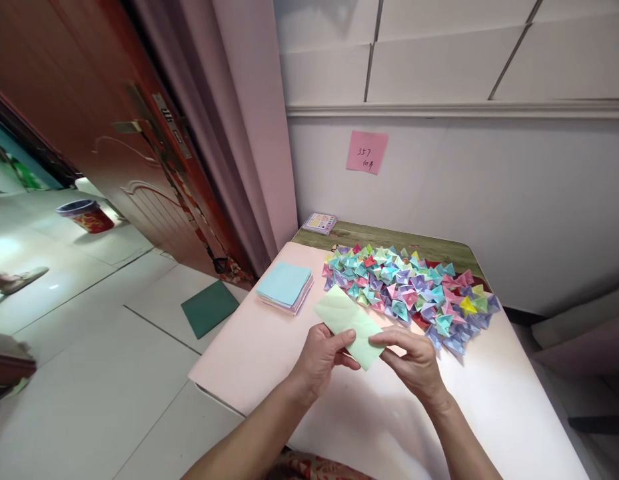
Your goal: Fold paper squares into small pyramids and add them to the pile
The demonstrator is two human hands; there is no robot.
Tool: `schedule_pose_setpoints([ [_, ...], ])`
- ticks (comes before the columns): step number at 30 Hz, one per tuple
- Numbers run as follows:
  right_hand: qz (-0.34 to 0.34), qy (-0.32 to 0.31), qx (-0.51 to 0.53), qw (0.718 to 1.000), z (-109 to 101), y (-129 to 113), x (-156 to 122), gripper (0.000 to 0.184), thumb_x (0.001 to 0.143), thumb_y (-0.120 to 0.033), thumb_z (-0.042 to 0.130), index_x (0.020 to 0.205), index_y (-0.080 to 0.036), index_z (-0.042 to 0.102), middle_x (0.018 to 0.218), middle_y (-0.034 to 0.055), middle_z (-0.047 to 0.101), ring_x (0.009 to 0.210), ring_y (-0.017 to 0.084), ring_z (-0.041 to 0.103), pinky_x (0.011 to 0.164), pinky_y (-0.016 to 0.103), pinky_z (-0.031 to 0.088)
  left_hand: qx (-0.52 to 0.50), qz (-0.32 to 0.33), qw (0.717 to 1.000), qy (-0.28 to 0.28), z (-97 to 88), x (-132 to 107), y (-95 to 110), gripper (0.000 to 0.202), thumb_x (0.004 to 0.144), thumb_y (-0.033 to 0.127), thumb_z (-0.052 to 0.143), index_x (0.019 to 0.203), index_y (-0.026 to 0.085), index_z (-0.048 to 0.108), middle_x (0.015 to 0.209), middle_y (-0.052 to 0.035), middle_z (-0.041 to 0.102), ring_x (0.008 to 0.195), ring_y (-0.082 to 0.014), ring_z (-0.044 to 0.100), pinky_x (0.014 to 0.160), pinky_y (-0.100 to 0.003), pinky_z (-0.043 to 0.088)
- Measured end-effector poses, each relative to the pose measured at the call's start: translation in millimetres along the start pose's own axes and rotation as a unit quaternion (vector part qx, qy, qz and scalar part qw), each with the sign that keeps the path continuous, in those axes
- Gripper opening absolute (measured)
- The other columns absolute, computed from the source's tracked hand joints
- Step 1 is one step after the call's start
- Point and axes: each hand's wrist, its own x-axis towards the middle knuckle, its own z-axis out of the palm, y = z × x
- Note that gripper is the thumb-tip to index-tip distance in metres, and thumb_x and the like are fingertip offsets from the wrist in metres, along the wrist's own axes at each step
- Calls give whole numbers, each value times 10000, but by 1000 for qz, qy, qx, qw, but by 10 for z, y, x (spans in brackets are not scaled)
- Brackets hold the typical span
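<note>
Thumb-and-finger grip of left hand (320, 358) and right hand (414, 360) is pinching a creased pale-green paper rectangle (352, 323) above the surface (239, 353), between near and far edges, apparently steadying it, while square paper sheets (285, 285) are lying stacked by the left edge, likely for easy reach.

Access across the tabletop (239, 357). Open lanes run over the near left corner and along the right side. The paper stack (285, 285) and the folded pieces (402, 280) obstruct the far half, a narrow gap between them; the held green sheet (356, 323) blocks the middle; the wall (439, 180) bounds the rear.
</note>
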Motion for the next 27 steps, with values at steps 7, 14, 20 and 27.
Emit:
schedule_pose_setpoints([
  [7, 80, 92, 61, 991, 111, -40, -62, 63, 765, -278, 745, 791, -222, 732, 834, 58, 717, 766, 207, 676, 644, 298, 565, -17, 30, 999, 6, 23, -14, -66, 417, 746, 435, 736, 955, 75, 712, 890, -148, 725, 733, -213, 683, 603, -287, 569],
  [14, 200, 146, 91, 965, 263, -148, -68, 208, 765, -368, 744, 744, -180, 657, 680, 15, 626, 590, 142, 578, 541, 249, 480, 12, 72, 997, -2, 88, -79, -66, 404, 692, 334, 805, 1000, 94, 700, 987, -151, 729, 849, -244, 696, 697, -308, 571],
  [20, 259, 174, 156, 937, 288, -243, -16, 405, 699, -410, 798, 986, -204, 598, 713, -7, 612, 624, 141, 568, 575, 251, 480, 12, 69, 997, 29, 40, -35, -103, 360, 709, 327, 785, 955, 88, 679, 872, -119, 736, 721, -194, 689, 693, -316, 570],
  [27, 342, 53, 254, 903, 227, -278, 38, 382, 710, -502, 770, 854, -155, 699, 755, 61, 681, 671, 170, 598, 611, 268, 477, 95, 67, 993, -16, 45, -41, -102, 414, 684, 316, 792, 1011, 92, 669, 761, -80, 709, 617, -163, 643, 630, -303, 551],
])
